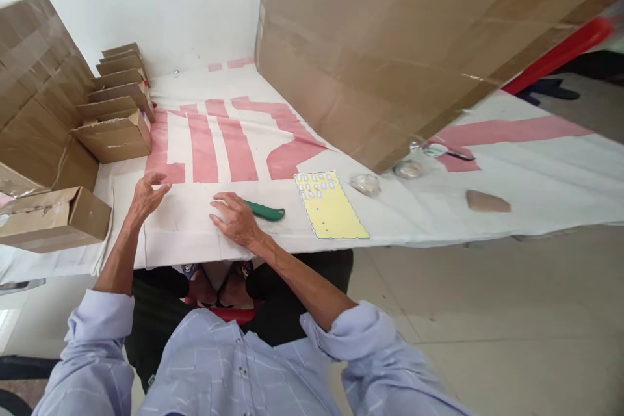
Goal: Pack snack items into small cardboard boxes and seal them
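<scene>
- The left hand (149, 198) is near the front left of the white cloth-covered table (195, 224), its fingers loosely bent and parted, with no object visible in them.
- The right hand (236, 218) is palm-down over the same cloth, fingers half-curled; its underside is hidden, so I cannot tell whether it has hold of anything.
- A slim green tool with a curved handle (266, 210) lies on the cloth just beyond the right hand, one end hidden behind it; I cannot tell whether they touch.
- A yellow sheet with a wavy edge and small pale stickers (336, 214) lies to the right of the tool.
- Two clear, shiny rounded bundles (365, 184) sit past the sheet, near a large brown cardboard box (390, 45).
- A small closed brown cardboard box (58, 218) stands left of the left hand; behind it is a row of small open brown cartons (117, 136).
- Pink-red printed shapes (238, 149) mark the cloth.
</scene>
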Tool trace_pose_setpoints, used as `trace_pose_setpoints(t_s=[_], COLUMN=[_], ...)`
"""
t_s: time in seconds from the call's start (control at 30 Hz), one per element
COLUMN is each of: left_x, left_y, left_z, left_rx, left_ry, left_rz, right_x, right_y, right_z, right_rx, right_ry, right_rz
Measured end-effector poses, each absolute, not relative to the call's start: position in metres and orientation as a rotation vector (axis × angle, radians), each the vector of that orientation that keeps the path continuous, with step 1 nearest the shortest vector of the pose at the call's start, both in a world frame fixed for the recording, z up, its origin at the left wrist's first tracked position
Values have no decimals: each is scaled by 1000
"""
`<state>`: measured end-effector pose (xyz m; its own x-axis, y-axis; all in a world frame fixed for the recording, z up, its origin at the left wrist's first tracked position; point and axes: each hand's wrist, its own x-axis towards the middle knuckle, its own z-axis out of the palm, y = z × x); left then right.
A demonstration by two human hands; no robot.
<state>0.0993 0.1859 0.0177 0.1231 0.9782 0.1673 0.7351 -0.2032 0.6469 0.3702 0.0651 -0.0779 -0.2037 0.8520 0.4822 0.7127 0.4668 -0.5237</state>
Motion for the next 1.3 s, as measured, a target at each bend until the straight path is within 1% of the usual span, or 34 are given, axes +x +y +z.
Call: trace_pose_setpoints(t_s=[0.1,0.2,0.43,0.67,1.17,1.23,1.3], left_x=[87,79,81,75,67,67,67], left_y=[138,100,43,23,-4,-5,-6], left_z=[11,1,-28,-44,-60,-62,-64], left_rx=[1965,1854,1719,1706,1783,1781,1780], left_ry=[1581,1587,1616,1663,1653,1651,1647], left_rz=[815,875,939,967,1006,1015,1025], right_x=[407,437,442,437,435,433,428], right_y=[48,37,32,34,28,27,25], right_z=[-80,-85,-96,-98,-104,-99,-83], right_rx=[-1546,-1751,-1868,-1818,-1819,-1798,-1738], right_ry=[-1897,-1892,-1902,-1860,-1859,-1812,-1708], right_rz=[151,133,66,47,-22,-20,21])
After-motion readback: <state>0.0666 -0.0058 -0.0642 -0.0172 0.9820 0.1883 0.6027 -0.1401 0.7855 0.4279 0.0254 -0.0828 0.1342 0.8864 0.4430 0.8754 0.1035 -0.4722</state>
